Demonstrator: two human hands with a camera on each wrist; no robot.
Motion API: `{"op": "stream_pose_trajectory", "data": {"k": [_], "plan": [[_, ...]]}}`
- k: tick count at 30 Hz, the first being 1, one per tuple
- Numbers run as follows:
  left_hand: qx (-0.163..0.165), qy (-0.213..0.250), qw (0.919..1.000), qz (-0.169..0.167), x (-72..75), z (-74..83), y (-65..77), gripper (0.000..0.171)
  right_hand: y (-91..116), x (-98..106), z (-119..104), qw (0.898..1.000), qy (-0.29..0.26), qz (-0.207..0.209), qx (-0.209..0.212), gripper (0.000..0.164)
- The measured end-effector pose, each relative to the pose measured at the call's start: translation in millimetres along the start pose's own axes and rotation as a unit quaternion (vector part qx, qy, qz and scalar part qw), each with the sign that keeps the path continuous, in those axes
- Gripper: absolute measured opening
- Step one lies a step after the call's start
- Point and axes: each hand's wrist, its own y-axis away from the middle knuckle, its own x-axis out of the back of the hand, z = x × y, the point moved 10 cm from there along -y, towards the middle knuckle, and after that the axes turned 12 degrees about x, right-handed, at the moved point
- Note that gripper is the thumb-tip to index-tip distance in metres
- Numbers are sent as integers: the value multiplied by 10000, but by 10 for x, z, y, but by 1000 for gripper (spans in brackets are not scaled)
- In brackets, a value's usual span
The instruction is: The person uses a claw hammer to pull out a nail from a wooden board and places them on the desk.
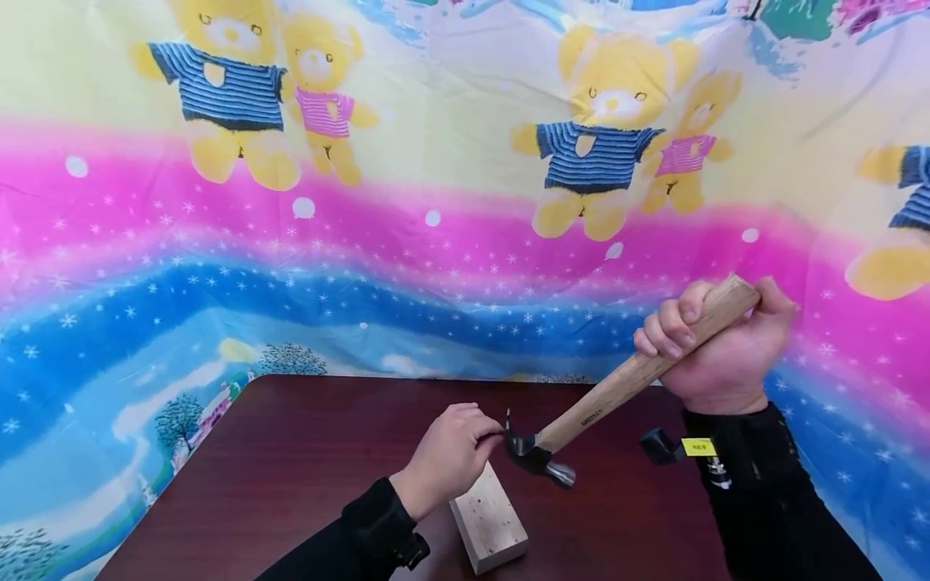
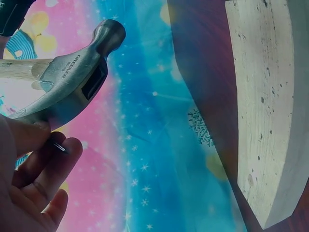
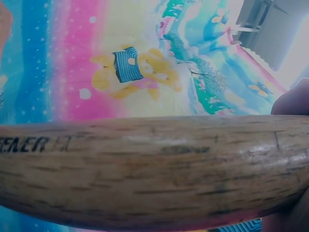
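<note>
Pinching a nail (image 2: 60, 147), the left hand (image 1: 446, 452) is beside the hammer (image 1: 603, 399) the right hand (image 1: 719, 359) grips

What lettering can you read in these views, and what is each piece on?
"GREENER": on the claw hammer's head, left wrist view; smaller print beneath is too blurred to read.
"ENER": on the wooden handle, cut off at the right wrist picture's left edge; the faded marks after it are unreadable.
Yellow label by the right cuff: print too small to read.
</note>
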Motion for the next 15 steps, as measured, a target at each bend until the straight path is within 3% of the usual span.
{"op": "stream_pose_trajectory", "data": {"k": [6,9,12,15], "plan": [[-66,-101,9999,-18,-14,-41,46,8,26,68,79,9995,58,311,-35,69],[-240,-179,9995,89,10,-13,66,10,39,49,125,9996,31,260,-71,70],[-462,60,9974,556,192,68,-1,9,64,-15,279,9986,338,-222,-351,71],[-641,439,9909,1098,468,137,-132,7,110,-55,467,9906,878,-784,-691,71]]}}
